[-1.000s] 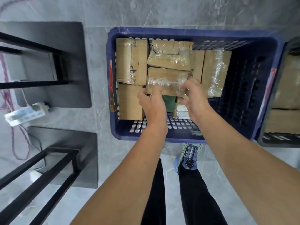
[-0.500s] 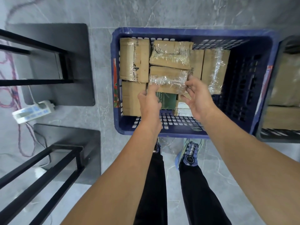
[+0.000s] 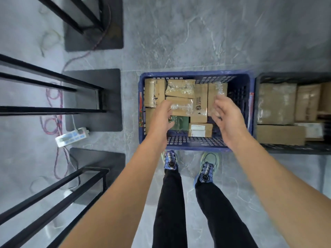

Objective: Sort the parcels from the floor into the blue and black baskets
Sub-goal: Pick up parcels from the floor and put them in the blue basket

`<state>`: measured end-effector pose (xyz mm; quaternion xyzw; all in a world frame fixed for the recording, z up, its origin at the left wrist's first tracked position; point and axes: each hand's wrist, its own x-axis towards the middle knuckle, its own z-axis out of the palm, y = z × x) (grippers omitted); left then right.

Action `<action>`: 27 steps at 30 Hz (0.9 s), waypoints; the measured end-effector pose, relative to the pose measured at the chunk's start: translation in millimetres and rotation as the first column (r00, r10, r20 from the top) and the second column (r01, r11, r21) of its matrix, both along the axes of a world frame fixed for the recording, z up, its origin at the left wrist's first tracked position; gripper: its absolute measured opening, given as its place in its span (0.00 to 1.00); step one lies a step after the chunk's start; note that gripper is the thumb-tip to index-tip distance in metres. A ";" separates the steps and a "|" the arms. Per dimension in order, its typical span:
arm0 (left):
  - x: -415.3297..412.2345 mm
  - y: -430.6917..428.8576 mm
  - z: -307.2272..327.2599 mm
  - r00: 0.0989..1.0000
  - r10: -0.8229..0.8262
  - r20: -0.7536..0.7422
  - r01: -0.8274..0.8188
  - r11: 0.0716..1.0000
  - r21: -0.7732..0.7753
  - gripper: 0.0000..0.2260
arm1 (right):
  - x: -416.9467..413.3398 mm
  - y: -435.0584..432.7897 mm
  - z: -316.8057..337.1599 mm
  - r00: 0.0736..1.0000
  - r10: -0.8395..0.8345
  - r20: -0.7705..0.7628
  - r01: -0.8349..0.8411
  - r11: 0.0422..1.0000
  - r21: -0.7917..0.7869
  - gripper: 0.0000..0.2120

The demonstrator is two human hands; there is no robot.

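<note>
Hands (image 3: pixel 162 119) (image 3: pixel 226 116) empty | blue basket (image 3: pixel 195 146) below | black basket (image 3: pixel 293 149) beside

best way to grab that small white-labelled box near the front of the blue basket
Take the white-labelled box from above, fingers on its two short ends. It lies flat with its label up. Its near long side faces bare basket floor, but a bigger carton presses on its far side, so a grip across the long sides looks harder.

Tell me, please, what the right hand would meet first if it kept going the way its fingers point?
Probably the tape-wrapped parcel standing in the blue basket; the right hand hovers open above it, though depth is unclear.
</note>
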<state>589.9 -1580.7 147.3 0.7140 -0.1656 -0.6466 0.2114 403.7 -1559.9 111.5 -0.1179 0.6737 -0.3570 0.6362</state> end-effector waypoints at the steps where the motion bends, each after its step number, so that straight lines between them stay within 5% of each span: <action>1: -5.1 -1.3 21.6 1.000 -0.022 -0.005 0.022 0.999 -0.029 0.09 | -6.5 0.1 20.8 1.000 -0.014 0.008 0.015 1.000 -0.026 0.32; 5: -31.1 -5.9 114.7 0.996 -0.083 -0.021 0.080 0.989 -0.128 0.19 | -34.3 3.2 109.5 0.999 -0.042 0.026 0.045 0.991 -0.122 0.21; 8: -46.5 -6.4 182.7 0.995 -0.098 -0.028 0.090 0.977 -0.192 0.25 | -51.7 6.0 177.6 0.998 -0.054 -0.007 0.052 0.980 -0.193 0.32; 11: -60.8 -8.5 242.4 0.989 -0.148 -0.030 0.134 0.950 -0.281 0.33 | -71.6 9.4 238.1 0.996 -0.081 -0.026 0.070 0.955 -0.288 0.29; 21: -113.2 -37.9 382.7 0.902 -0.423 -0.087 0.320 0.788 -0.526 0.21 | -117.0 33.4 413.3 0.928 -0.335 -0.161 0.202 0.818 -0.538 0.24; 27: -140.0 -47.2 452.4 0.798 -0.587 -0.136 0.382 0.667 -0.639 0.19 | -115.5 59.2 488.7 0.857 -0.479 -0.192 0.263 0.726 -0.636 0.36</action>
